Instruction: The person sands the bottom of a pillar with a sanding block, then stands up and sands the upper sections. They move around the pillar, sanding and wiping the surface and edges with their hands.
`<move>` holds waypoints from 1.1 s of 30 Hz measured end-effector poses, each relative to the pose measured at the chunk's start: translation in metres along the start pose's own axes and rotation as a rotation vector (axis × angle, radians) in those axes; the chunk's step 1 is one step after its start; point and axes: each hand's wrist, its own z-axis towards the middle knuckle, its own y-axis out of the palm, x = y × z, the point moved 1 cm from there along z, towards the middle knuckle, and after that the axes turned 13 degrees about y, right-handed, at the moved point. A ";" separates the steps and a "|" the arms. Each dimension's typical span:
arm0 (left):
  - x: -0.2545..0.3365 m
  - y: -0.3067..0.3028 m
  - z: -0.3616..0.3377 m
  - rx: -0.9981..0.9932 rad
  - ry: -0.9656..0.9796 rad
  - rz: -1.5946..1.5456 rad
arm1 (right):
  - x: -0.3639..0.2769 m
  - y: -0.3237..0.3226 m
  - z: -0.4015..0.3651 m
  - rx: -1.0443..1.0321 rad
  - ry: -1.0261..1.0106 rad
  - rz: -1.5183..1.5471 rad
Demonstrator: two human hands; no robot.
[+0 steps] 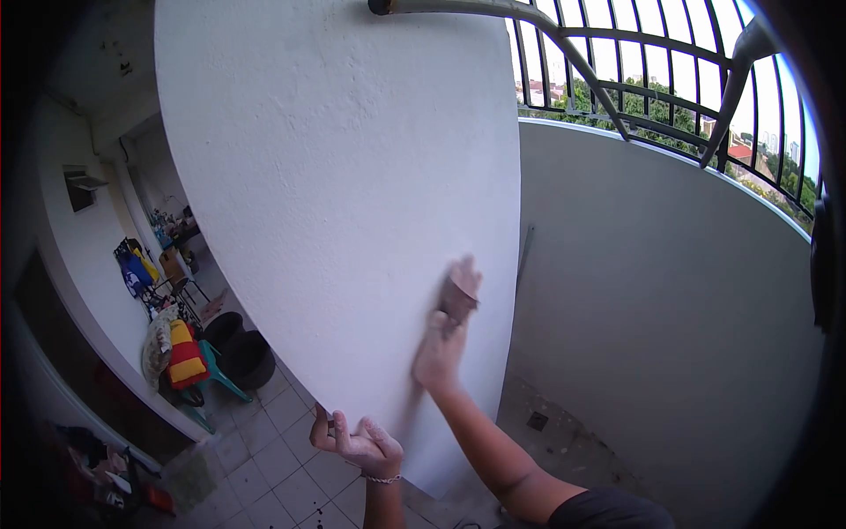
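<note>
A large white panel or pillar face (352,176) with a slightly rough surface fills the middle of the head view. My right hand (449,326) presses a brown sheet, like sandpaper (458,301), flat on its lower right part; the fingers are blurred. Lower down, my left hand (361,443), dusted with white powder and wearing a bracelet at the wrist, is at the panel's lower left edge. Its fingers are curled around or against that edge.
Metal railing (670,84) tops a grey wall (652,291) at right. At left on the tiled floor (295,467) stand a green chair (210,370) with a red and yellow cloth and black tubs (247,360). A floor drain (537,420) lies at lower right.
</note>
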 end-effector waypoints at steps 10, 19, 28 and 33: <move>-0.014 0.002 -0.032 -0.078 0.020 0.093 | 0.016 0.000 0.090 0.192 0.307 0.000; -0.009 -0.003 -0.031 -0.078 0.032 0.111 | 0.137 -0.020 0.070 0.242 0.466 -0.040; -0.010 -0.001 -0.033 -0.077 -0.004 0.149 | -0.068 0.004 0.047 -0.124 -0.267 -0.306; -0.012 0.000 -0.035 -0.072 0.016 0.167 | 0.098 -0.013 0.027 0.057 0.258 0.151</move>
